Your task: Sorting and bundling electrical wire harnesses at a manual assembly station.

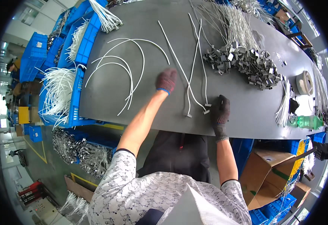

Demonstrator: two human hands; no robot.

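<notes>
Fingers: left hand blurred, right hand bent, can't tell either grip | white cables left of right hand, block ends nearest it | long axes pointing away

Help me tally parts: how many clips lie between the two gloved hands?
3: one clip on the left, a second clip near the right hand, a third clip just above the second. The hand could hide more.

No legible text, numbers or signs.
</notes>
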